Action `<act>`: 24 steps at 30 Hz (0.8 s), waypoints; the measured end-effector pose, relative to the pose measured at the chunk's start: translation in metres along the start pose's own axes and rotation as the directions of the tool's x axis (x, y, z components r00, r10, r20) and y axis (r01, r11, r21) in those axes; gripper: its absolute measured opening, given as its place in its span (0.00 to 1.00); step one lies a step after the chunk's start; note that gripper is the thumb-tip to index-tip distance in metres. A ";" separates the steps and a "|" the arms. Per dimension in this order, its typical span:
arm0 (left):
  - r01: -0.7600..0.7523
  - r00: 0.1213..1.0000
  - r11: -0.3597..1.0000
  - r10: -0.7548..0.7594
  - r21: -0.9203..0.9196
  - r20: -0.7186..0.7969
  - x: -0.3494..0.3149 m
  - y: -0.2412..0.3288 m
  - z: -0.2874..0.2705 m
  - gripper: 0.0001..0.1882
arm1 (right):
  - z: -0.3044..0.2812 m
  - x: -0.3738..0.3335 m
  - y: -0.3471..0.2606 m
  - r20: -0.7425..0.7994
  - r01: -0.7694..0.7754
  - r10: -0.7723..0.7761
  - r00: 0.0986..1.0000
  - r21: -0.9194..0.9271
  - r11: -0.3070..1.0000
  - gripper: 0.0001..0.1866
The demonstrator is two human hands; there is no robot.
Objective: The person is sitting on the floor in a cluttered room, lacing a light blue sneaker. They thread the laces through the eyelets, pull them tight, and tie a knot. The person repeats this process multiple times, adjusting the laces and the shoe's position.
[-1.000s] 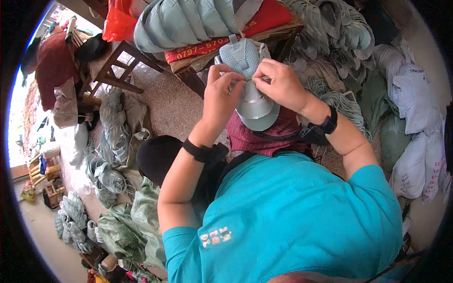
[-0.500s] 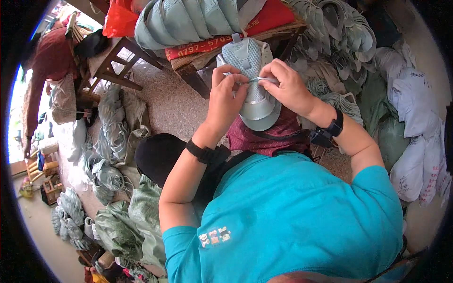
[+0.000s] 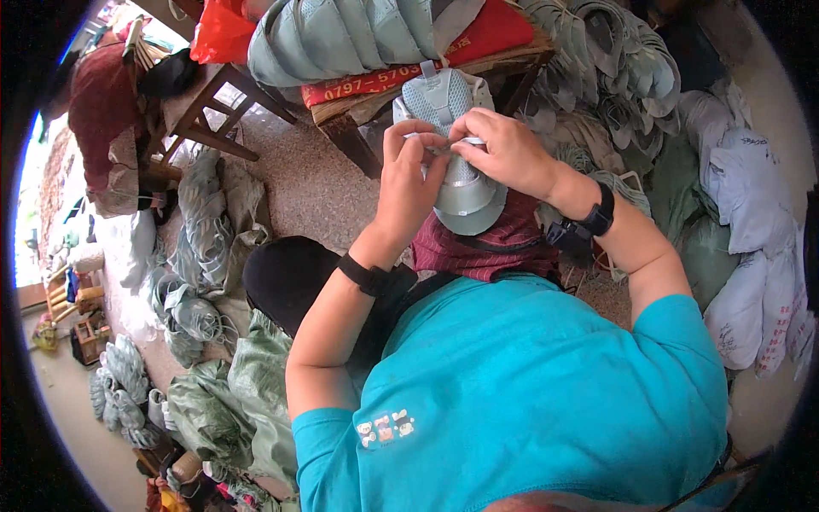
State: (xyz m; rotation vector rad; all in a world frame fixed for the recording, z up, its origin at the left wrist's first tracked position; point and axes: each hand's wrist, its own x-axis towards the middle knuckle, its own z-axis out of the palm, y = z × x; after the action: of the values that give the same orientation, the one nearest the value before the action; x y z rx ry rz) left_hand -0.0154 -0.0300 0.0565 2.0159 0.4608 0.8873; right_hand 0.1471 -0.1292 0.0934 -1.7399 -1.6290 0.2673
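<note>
A pale grey-blue shoe upper [image 3: 474,220] rests over my lap, its toe toward me and its mesh tongue [image 3: 437,96] pointing away. My left hand [image 3: 408,171] is above the left side of its opening, thumb and fingers pinched on a thin pale shoelace. From the right, my right hand [image 3: 510,152] pinches at the same lace. The fingertips of both hands almost meet over the upper's middle. Most of the lace is hidden behind the fingers.
Ahead stands a wooden bench [image 3: 358,115] with a red cloth and a row of nested grey uppers [image 3: 341,38]. Bundles of uppers [image 3: 597,68] hang at the right, beside white sacks [image 3: 751,188]. Green sacks [image 3: 209,410] lie at left; another person [image 3: 102,119] is at far left.
My right hand has shifted left toward my left hand, and the lace stretched between them earlier is now mostly covered. The left hand and the upper have hardly moved.
</note>
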 end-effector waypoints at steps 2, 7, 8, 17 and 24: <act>-0.039 0.999 0.999 0.040 0.028 -0.018 -0.001 0.000 -0.002 0.11 | -0.001 0.001 0.001 0.042 -0.040 0.037 0.998 0.076 0.996 0.06; -0.310 0.947 0.900 0.320 0.307 0.019 0.008 -0.005 -0.008 0.11 | -0.006 0.004 0.002 0.118 -0.096 0.081 0.990 0.134 0.986 0.07; -0.333 0.941 0.873 0.334 0.355 0.061 0.009 -0.002 -0.013 0.11 | -0.005 0.004 0.002 0.128 -0.091 0.069 0.989 0.174 0.981 0.07; 0.127 0.872 0.743 0.232 0.657 -0.431 -0.017 -0.066 -0.206 0.06 | -0.038 -0.032 0.023 0.321 -0.429 0.330 0.887 0.312 0.848 0.07; 0.026 0.650 0.383 -0.708 -0.923 -0.275 -0.251 -0.213 -0.542 0.11 | -0.056 -0.069 0.071 0.299 -0.159 0.137 0.944 0.051 0.986 0.09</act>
State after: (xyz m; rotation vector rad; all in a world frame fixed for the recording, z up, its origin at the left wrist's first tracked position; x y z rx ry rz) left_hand -0.5824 0.2437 -0.0215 0.5048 0.6652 1.1645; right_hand 0.2237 -0.2092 0.0669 -1.8349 -1.6692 0.6802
